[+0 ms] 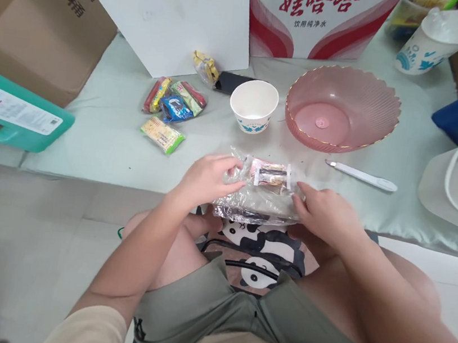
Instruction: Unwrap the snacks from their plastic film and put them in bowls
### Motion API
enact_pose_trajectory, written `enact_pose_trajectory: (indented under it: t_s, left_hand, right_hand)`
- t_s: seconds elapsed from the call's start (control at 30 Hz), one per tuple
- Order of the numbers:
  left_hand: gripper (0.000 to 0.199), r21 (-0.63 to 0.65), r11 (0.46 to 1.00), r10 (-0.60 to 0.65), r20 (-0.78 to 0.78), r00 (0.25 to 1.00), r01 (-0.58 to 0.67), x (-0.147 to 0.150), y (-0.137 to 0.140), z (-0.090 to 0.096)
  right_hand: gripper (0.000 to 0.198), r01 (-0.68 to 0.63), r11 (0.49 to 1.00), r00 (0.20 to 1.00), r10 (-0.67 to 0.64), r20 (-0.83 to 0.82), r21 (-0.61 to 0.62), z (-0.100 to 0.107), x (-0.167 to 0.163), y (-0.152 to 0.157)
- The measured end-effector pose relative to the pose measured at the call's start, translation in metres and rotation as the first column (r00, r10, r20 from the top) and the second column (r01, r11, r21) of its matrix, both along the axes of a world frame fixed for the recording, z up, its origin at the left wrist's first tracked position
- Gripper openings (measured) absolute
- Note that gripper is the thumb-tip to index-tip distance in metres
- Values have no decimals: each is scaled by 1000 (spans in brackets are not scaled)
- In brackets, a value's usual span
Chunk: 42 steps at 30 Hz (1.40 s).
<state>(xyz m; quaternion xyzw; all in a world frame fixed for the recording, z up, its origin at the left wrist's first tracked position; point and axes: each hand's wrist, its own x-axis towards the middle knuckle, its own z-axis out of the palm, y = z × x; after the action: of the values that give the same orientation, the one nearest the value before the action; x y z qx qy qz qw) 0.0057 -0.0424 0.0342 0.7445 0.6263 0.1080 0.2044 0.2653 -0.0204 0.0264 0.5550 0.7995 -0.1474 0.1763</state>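
A clear plastic sheet or bag (236,198) lies crinkled at the front edge of the table and hangs slightly over it. On it rest small wrapped snacks (273,176), one stacked over another with a pinkish wrapper. My left hand (206,178) is at the left side of the plastic, thumb and forefinger apart and touching it. At the right side, my right hand (328,212) has its forefinger and thumb stretched toward the plastic, apart from each other. Just behind the plastic stands a white paper cup (254,107).
A pink scalloped bowl (344,111) and a white-handled knife-like tool (362,176) are at right. Several wrapped snacks (174,101) lie left, near a black phone (233,83). Boxes (169,15) line the back; white tubs (444,185) stand far right.
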Motion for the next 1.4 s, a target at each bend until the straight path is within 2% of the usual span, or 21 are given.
enact_pose_trajectory:
  t_s: [0.07,0.13,0.2,0.27,0.37,0.43,0.5,0.57,0.63,0.73,0.83,1.0,1.17,1.27,1.33,1.4]
  left_hand:
    - [54,87,992,-79,-92,993,87,7,6,-9]
    - [65,74,984,-151,-156,976,164,11,13,-16]
    - [58,55,983,-163,-174,971,175,11,20,-23]
    - [47,64,987,-141,-135,981,150,7,29,-27]
    - [34,46,988,-151,35,988,149,-2,40,-31]
    - [31,25,990,-139,175,975,136,-7,45,-32]
    - [32,0,998,-63,292,954,66,-10,48,-32]
    - [35,-33,998,66,377,924,-58,-12,49,-33]
    - [36,-37,983,181,416,891,-182,-13,50,-35]
    - [32,31,957,260,355,898,-289,-15,55,-40]
    - [31,64,942,305,244,921,-329,-22,63,-45]
    - [28,35,934,338,242,909,-356,-31,72,-49]
    - [25,12,927,363,223,905,-375,-33,71,-49]
    - [25,-6,919,388,199,900,-395,-34,70,-49]
    - [26,-10,916,396,191,898,-401,-35,69,-51]
    - [26,-10,919,387,201,900,-393,-37,68,-53]
  right_hand:
    - [43,92,995,996,-92,18,31,3,-6,1]
    - [52,150,987,989,-150,-1,64,5,-12,1]
    - [58,185,976,983,-183,-22,118,7,-17,-1]
    - [49,180,964,983,-170,-68,197,5,-22,-2]
    - [31,108,925,971,-20,-237,364,-4,-29,-1]
    - [29,2,897,915,177,-363,441,-12,-35,2]
    - [30,-99,880,841,323,-433,464,-21,-42,7]
    - [35,-137,883,823,354,-445,448,-28,-50,14]
    - [40,-128,897,844,323,-429,423,-32,-55,21]
    - [44,-166,902,853,334,-401,398,-35,-59,26]
    - [36,-178,901,859,339,-384,397,-33,-58,24]
    - [30,-172,920,879,304,-367,351,-34,-51,18]
    - [20,-121,944,822,268,-502,306,-41,-45,15]
    - [26,-17,970,778,166,-606,243,-39,-41,11]
    - [36,65,985,740,60,-670,160,-37,-38,8]
    - [50,139,990,657,-62,-751,40,-34,-35,5]
